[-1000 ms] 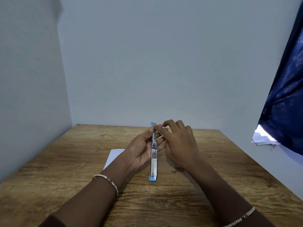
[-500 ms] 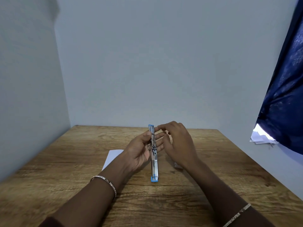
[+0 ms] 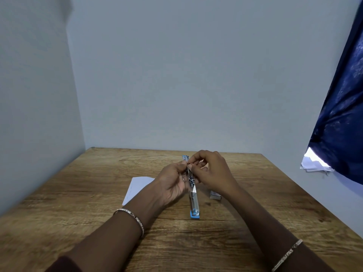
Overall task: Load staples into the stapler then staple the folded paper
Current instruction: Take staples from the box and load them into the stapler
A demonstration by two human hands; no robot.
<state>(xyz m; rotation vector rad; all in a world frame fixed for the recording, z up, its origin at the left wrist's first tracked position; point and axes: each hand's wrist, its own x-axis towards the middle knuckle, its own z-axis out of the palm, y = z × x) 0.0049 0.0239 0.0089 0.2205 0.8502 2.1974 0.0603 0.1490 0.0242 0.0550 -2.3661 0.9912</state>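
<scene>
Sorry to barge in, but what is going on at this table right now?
A person works on a stapler, opened out flat on the wooden table. The left hand holds its middle while the right hand pinches at its far half; any staples there are too small to see. The folded paper lies aside at left, a small box at right.

Wooden table (image 3: 78, 203) stands against pale walls (image 3: 176, 75), blue curtain (image 3: 343, 124) hanging right

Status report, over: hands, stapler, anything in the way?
Left hand grips the opened stapler. Right hand pinches its far half. Folded paper left, partly under the arm; small box right, apart.
</scene>
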